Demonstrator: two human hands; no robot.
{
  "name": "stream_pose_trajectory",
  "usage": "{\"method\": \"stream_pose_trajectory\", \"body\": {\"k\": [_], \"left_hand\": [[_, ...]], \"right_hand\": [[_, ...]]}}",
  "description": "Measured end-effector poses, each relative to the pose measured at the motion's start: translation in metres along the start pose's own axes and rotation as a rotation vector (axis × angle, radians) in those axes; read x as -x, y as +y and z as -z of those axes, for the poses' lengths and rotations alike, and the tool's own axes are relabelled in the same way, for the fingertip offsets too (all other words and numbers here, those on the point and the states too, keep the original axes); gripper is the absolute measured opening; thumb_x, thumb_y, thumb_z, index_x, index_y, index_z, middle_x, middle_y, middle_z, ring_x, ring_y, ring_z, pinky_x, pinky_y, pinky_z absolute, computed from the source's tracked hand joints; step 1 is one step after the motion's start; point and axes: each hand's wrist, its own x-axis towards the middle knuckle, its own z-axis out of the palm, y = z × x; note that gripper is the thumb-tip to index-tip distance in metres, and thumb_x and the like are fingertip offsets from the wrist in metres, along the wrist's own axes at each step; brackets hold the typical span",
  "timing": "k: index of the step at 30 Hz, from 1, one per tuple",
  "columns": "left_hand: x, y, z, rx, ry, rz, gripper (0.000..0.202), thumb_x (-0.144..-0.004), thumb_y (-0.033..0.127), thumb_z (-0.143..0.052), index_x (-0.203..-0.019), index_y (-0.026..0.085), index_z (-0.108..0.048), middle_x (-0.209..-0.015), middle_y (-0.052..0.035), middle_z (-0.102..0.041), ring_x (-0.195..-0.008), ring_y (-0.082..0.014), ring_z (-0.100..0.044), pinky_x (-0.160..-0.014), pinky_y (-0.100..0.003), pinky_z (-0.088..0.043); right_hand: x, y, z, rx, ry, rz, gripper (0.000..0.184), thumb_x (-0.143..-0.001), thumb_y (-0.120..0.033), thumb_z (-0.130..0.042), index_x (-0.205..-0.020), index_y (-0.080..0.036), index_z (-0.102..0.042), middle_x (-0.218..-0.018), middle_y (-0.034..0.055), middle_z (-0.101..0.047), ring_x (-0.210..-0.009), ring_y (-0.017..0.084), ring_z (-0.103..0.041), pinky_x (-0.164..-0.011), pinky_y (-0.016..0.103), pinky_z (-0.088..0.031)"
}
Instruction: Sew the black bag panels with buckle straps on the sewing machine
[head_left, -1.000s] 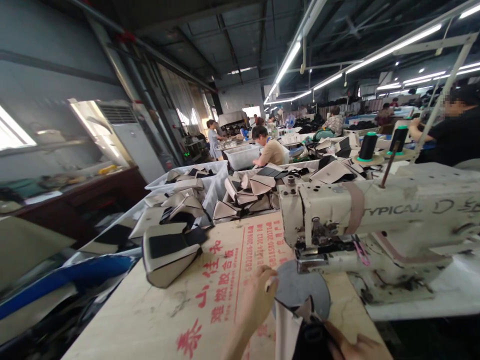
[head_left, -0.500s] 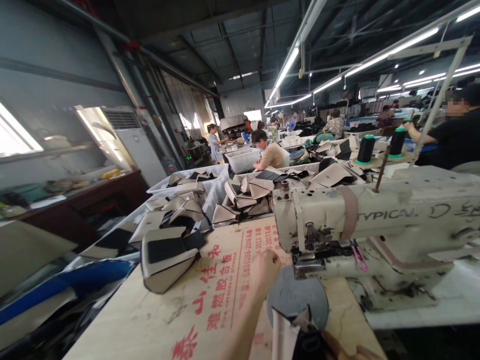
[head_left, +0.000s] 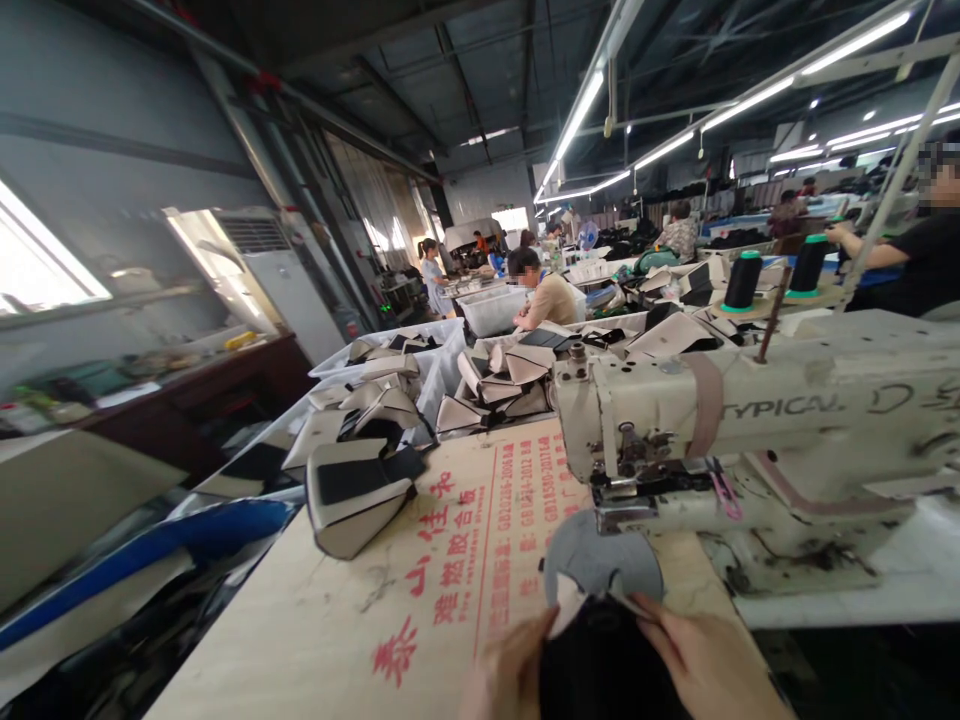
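Observation:
At the bottom of the view, a black and beige sewn cover piece (head_left: 604, 655) is held between both hands. My left hand (head_left: 514, 665), somewhat blurred, grips its left edge near a beige flap. On the other side, my right hand (head_left: 701, 655) pinches the upper right edge between thumb and fingers. Just beyond the piece is a round grey plate (head_left: 600, 560) on the plywood table top (head_left: 420, 620). The sewing machine (head_left: 652, 400) stands above and to the right, apart from the piece. A finished-looking beige and black cover (head_left: 364, 495) lies on the plywood to the left.
White bins (head_left: 442, 385) full of similar beige and black pieces stand behind the table. A blue-rimmed container (head_left: 142, 575) is at the left. Black thread cones (head_left: 742, 282) sit behind the machine. A co-worker (head_left: 551, 300) sits beyond the bins, another person (head_left: 919, 240) at the right.
My left hand has come down from above the plywood and taken hold of the cover piece's left side. The piece now shows more of its black face. The view has shifted slightly.

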Motion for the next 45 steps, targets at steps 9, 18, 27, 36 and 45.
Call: {"method": "stream_pose_trajectory", "body": {"k": [9,18,27,36,45], "left_hand": [[-0.071,0.020,0.020,-0.135,-0.048,-0.098,0.033,-0.082,0.030,-0.047,-0.114,0.029,-0.055,-0.112,0.0027,-0.061,-0.100,-0.0164,-0.058,-0.086,-0.026,-0.046],[-0.070,0.021,0.013,-0.134,-0.075,-0.198,0.031,-0.086,0.026,-0.041,-0.113,0.027,-0.056,-0.115,0.0020,-0.059,-0.106,-0.0144,-0.054,-0.093,-0.025,-0.043],[-0.069,0.023,0.013,-0.041,-0.073,-0.196,0.028,-0.087,0.028,-0.040,-0.108,0.023,-0.058,-0.109,-0.0026,-0.061,-0.102,-0.0158,-0.055,-0.090,-0.028,-0.045],[-0.060,0.019,0.005,-0.013,-0.050,-0.170,0.029,-0.086,0.024,-0.043,-0.114,0.025,-0.051,-0.113,-0.0006,-0.059,-0.104,-0.0138,-0.054,-0.091,-0.025,-0.043],[-0.066,0.027,0.022,0.011,-0.299,-0.194,0.017,-0.084,0.029,-0.049,-0.099,0.025,-0.056,-0.096,0.0015,-0.063,-0.089,-0.0126,-0.058,-0.080,-0.021,-0.045]], "right_hand": [[-0.036,0.000,0.018,-0.004,0.068,0.080,0.037,-0.090,-0.036,-0.027,-0.106,-0.025,-0.059,-0.083,0.0074,-0.067,-0.078,0.022,-0.063,-0.063,0.028,-0.044],[-0.035,0.008,0.012,-0.097,0.300,0.195,0.028,-0.087,-0.030,-0.040,-0.108,-0.024,-0.058,-0.100,0.0044,-0.063,-0.089,0.018,-0.060,-0.077,0.029,-0.049],[-0.054,0.008,0.012,-0.322,0.234,0.384,0.031,-0.089,-0.022,-0.038,-0.117,-0.018,-0.051,-0.122,0.0040,-0.051,-0.114,0.015,-0.045,-0.100,0.034,-0.037],[-0.052,0.005,0.005,-0.404,0.224,0.426,0.030,-0.089,-0.021,-0.034,-0.113,-0.018,-0.052,-0.103,0.0077,-0.060,-0.096,0.015,-0.057,-0.085,0.030,-0.047],[-0.044,0.011,0.001,-0.403,0.178,0.443,0.028,-0.088,-0.020,-0.035,-0.108,-0.020,-0.055,-0.099,0.0051,-0.062,-0.092,0.014,-0.058,-0.081,0.026,-0.048]]}}
